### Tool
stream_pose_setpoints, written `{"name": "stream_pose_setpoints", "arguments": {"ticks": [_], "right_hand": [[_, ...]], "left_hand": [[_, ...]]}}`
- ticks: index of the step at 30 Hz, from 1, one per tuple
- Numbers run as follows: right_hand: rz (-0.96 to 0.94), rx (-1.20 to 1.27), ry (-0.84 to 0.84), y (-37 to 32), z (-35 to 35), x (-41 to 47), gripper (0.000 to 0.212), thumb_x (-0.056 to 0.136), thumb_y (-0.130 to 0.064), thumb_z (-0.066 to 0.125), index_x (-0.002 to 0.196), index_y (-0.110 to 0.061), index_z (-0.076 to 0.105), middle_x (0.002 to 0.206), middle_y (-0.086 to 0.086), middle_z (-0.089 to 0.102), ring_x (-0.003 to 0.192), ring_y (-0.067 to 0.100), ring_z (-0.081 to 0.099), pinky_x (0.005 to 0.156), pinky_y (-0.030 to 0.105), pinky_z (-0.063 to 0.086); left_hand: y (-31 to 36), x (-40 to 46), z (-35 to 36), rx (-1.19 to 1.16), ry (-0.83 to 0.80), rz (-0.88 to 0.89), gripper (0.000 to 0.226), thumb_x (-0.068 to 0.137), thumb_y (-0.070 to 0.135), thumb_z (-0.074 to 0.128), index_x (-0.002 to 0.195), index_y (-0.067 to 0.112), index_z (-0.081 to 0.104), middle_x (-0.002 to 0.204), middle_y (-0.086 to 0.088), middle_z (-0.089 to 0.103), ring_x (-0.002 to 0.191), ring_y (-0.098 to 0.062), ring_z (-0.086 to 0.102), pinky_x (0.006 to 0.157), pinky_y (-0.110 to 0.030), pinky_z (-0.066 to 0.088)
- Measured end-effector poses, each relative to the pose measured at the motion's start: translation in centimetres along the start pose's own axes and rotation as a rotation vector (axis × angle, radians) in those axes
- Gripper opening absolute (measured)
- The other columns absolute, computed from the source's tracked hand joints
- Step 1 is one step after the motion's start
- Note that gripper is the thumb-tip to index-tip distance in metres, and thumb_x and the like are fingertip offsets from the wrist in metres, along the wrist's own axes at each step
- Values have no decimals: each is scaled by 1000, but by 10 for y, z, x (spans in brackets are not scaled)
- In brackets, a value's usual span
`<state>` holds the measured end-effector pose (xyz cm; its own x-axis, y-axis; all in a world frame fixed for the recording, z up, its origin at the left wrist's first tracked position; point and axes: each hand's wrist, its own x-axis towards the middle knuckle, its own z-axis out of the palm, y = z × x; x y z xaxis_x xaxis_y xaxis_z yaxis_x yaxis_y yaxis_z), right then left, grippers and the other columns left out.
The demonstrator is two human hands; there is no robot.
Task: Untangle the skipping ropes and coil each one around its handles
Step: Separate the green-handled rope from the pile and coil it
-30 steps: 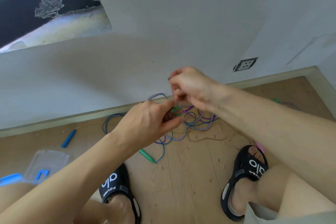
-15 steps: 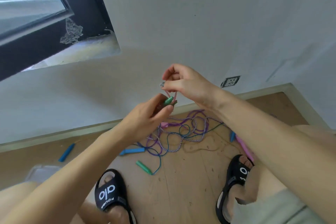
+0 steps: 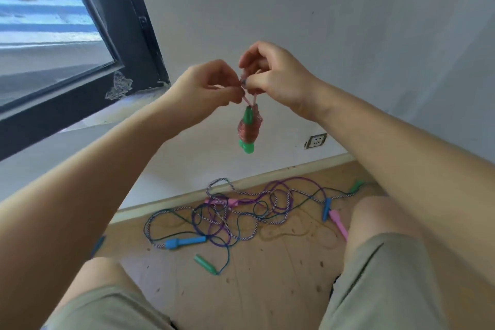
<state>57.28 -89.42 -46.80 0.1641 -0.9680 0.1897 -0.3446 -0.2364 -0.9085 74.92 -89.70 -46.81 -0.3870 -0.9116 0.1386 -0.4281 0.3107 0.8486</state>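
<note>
Overhead, both forearms are raised before the wall. Left hand [image 3: 211,83] and right hand [image 3: 276,75] meet fingertip to fingertip, each pinching the pink cord [image 3: 250,100]; the wound green-handled bundle [image 3: 249,128] hangs beneath. On the floor [image 3: 267,289] lies the tangle of ropes [image 3: 241,211]. Visible loose handles: two blue, two green, two pink.

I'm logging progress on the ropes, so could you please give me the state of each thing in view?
Left hand: raised, pinching the pink rope's end.
Right hand: raised, pinching the same rope.
Pink rope bundle: coiled around green handles, hanging below the hands.
Rope pile: tangled on the floor.
Blue handle: lying loose.
Green handle: lying loose.
Window: cannot tell.
</note>
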Motion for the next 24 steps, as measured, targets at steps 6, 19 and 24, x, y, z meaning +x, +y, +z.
{"name": "stream_pose_setpoints", "arguments": {"ticks": [6, 19, 24], "right_hand": [[-82, 56, 28, -20, -32, 33, 19, 87, 2, 64, 102, -9, 60, 91, 9, 72, 82, 17, 69, 76, 29, 57], [-169, -53, 255, -173, -131, 94, 4, 96, -16, 59, 95, -12, 60, 87, 7, 71, 74, 18, 65, 67, 31, 50], [-151, -41, 279, -281, -183, 92, 10, 99, -19, 57, 95, -12, 62, 84, 6, 70, 61, 21, 58, 59, 36, 50]], "left_hand": [[34, 39, -20, -56, 37, 35, 19, 84, 3, 70, 100, 1, 61, 91, -10, 75, 84, -19, 74, 83, -36, 60], [225, 139, -132, -67, -53, 172, 15, 83, -3, 72, 86, -1, 57, 87, -18, 71, 82, -29, 74, 82, -43, 60], [336, 155, -187, -49, -125, 163, 19, 83, -2, 72, 80, 5, 54, 88, -19, 72, 81, -27, 74, 81, -42, 60]]}}
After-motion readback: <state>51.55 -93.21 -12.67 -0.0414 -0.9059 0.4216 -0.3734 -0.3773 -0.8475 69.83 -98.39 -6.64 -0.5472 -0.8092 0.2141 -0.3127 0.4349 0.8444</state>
